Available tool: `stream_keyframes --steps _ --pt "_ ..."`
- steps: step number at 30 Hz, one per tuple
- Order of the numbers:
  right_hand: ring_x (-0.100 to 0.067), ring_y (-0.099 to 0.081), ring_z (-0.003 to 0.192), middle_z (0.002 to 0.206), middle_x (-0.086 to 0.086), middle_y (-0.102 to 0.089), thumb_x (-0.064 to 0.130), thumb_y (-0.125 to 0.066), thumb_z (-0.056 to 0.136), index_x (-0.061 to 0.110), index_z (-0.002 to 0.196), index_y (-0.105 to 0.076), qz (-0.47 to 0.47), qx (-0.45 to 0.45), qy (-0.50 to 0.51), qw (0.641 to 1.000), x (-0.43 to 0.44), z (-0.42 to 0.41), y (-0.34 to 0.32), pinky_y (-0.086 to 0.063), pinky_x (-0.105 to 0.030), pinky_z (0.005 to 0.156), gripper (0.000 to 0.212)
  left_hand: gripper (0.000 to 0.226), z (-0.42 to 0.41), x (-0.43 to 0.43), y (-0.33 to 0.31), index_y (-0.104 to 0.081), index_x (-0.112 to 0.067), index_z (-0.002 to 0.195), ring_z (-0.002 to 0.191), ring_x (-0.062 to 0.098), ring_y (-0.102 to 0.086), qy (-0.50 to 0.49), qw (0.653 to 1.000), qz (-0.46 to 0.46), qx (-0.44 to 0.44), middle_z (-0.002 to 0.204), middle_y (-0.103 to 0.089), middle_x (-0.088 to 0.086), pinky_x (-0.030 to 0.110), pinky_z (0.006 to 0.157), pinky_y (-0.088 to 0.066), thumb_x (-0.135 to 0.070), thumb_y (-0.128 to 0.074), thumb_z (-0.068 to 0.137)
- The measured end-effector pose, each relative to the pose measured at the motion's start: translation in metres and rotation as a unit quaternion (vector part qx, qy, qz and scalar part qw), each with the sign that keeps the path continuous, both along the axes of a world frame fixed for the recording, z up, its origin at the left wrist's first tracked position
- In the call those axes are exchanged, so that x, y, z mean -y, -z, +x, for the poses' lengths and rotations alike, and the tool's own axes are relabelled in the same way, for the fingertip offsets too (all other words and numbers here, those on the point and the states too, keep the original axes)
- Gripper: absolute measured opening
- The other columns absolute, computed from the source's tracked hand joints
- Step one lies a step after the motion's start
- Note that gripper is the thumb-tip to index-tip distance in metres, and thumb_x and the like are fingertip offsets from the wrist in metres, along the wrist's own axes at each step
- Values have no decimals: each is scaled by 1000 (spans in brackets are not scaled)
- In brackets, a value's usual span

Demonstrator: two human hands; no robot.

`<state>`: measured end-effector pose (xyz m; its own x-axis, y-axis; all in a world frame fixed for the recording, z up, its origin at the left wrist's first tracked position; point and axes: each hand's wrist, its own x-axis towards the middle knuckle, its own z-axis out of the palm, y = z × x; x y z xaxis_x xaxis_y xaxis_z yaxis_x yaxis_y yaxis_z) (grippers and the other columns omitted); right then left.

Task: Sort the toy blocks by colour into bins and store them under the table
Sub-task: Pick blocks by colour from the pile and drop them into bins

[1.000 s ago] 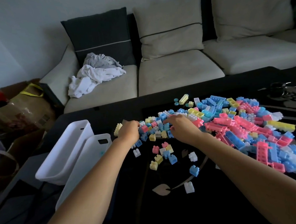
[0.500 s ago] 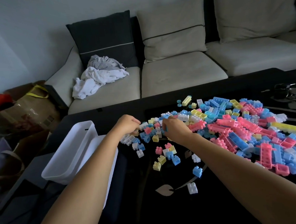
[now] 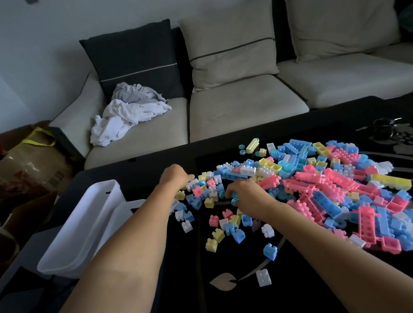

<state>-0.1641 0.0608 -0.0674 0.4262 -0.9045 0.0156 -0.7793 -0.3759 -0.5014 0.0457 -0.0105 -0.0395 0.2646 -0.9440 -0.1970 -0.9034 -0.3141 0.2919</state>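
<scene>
A big heap of pink, blue, yellow and white toy blocks [image 3: 322, 188] covers the right half of the black table [image 3: 139, 169]. Several small blocks [image 3: 228, 223] lie scattered in front of the heap. My left hand [image 3: 174, 177] is at the heap's left edge with its knuckles up and fingers curled down among white blocks; what is under them is hidden. My right hand [image 3: 247, 193] sits just right of it, fingers curled round a blue round piece [image 3: 234, 199]. Two white bins [image 3: 84, 222] stand nested at the table's left edge, under my left forearm.
A beige sofa [image 3: 234, 107] runs behind the table, with crumpled white cloth [image 3: 126, 115] on its left seat. Cardboard boxes and a bag [image 3: 26, 161] crowd the floor at left. A dark object [image 3: 388, 130] lies at the table's far right.
Both hands have kept picking through the heap's left edge. My right hand drew back toward me and now has a blue piece under its fingers. The view has tilted down.
</scene>
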Motion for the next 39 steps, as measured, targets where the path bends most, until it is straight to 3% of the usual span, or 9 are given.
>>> stream_keyframes --steps 5,10,14,19,23,25,28,35,39 --pt "-21 -62 92 110 -7 -66 16 -64 85 15 125 -56 -8 -23 -11 1000 1 -3 1 -50 -28 76 40 49 -13 5 -8 -66 -5 100 90 21 -64 33 999 17 16 97 -66 7 30 76 -49 -50 -65 82" --pt "-21 -59 100 113 -4 -63 13 -65 85 14 113 -62 -19 -34 -20 999 0 2 -1 -49 -29 81 28 38 -28 5 -20 -57 -8 79 67 14 -53 28 993 92 63 85 -62 3 26 61 -40 -44 -57 90" --pt "-23 -60 100 110 -5 -63 -2 -56 85 12 102 -65 -23 -12 1 1000 -8 3 2 -51 -32 84 23 24 -35 3 -24 -64 -5 101 82 16 -56 32 987 142 72 104 -68 7 28 72 -43 -26 -55 93" --pt "-24 -59 98 113 -8 -62 -8 -48 84 10 104 -64 -20 -3 10 1000 -13 3 2 -51 -33 82 32 14 -37 -12 -35 -65 -5 89 57 12 -46 65 981 167 70 67 -60 0 24 56 -39 -19 -60 90" --pt "-22 -60 98 111 -7 -63 -7 -50 85 12 102 -66 -12 11 18 1000 -16 2 1 -52 -32 84 30 43 -39 -28 -41 -59 -15 127 100 20 -61 133 969 192 80 119 -62 7 31 82 -50 -9 -65 85" --pt "-21 -61 95 110 -6 -65 -6 -55 84 12 99 -67 -7 16 22 1000 -17 0 -1 -53 -31 83 26 45 -41 -35 -39 -59 -17 128 112 21 -57 150 970 176 77 126 -58 3 30 89 -47 -10 -66 84" --pt "-18 -63 87 108 -4 -66 -3 -61 82 11 96 -68 1 23 37 999 -19 -7 -5 -54 -27 76 21 38 -44 -44 -35 -65 -15 121 108 20 -59 167 970 158 84 120 -61 2 28 83 -49 -10 -65 83" --pt "-13 -63 77 98 -2 -62 10 -73 78 18 92 -65 18 184 124 975 -27 -30 -31 -55 -24 65 18 24 -40 -53 -29 -67 -10 109 101 20 -64 124 986 107 32 108 -68 7 31 84 -50 -18 -64 86" --pt "-27 -67 94 107 -16 -64 6 -72 77 12 93 -65 227 420 136 868 -25 -32 -44 -57 -39 83 18 24 -29 -74 -57 -66 -8 101 91 19 -65 108 994 16 -33 92 -70 5 32 82 -49 -29 -59 92"
